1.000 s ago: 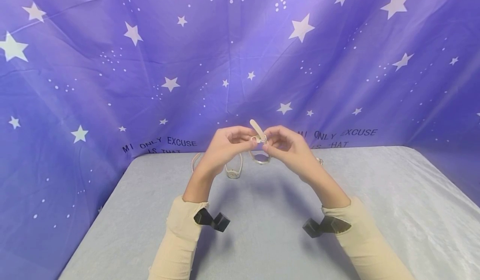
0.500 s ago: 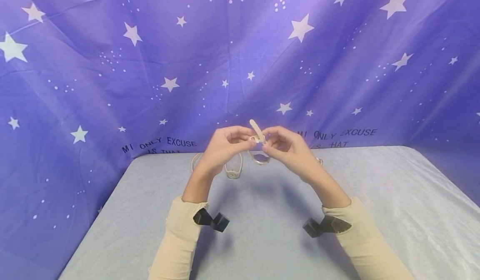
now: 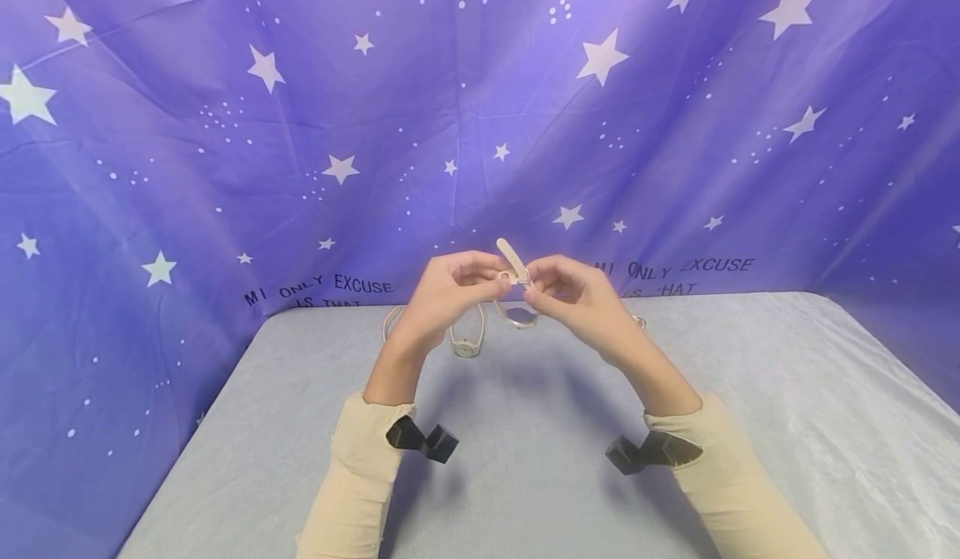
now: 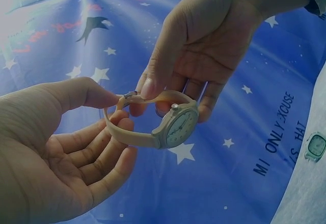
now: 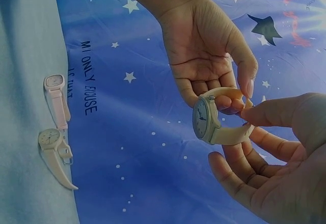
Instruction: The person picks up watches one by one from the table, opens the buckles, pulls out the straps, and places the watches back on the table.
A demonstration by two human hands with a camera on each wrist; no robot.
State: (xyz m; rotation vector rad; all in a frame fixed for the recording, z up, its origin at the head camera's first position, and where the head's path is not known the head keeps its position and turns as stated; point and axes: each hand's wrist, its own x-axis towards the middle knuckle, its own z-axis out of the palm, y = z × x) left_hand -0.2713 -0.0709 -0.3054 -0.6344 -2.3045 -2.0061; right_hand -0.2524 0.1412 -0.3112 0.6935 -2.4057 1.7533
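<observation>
A cream wristwatch [image 3: 521, 317] is held up above the far part of the table, its dial hanging below the hands. My left hand [image 3: 459, 288] pinches the strap near the buckle between thumb and fingers. From the other side, my right hand [image 3: 573, 296] pinches the strap at the buckle. The strap's free end [image 3: 510, 252] sticks up through the metal buckle. In the left wrist view the strap forms a loop beside the round dial [image 4: 182, 128]. Thumb tips cover part of the buckle in the right wrist view, where the watch [image 5: 204, 119] appears side-on.
Behind my hands, a pale watch [image 3: 465, 347] lies on the grey-blue cloth-covered table [image 3: 525, 476]. A strap [image 3: 390, 322] shows beside my left wrist. Further right lie a pink square watch [image 5: 54, 83] and a cream round watch [image 5: 49, 138]. A purple starry curtain [image 3: 450, 109] borders the table.
The strap's free end and the buckle have shifted slightly left. Both hands keep their pinch on the wristwatch; the arms have hardly moved.
</observation>
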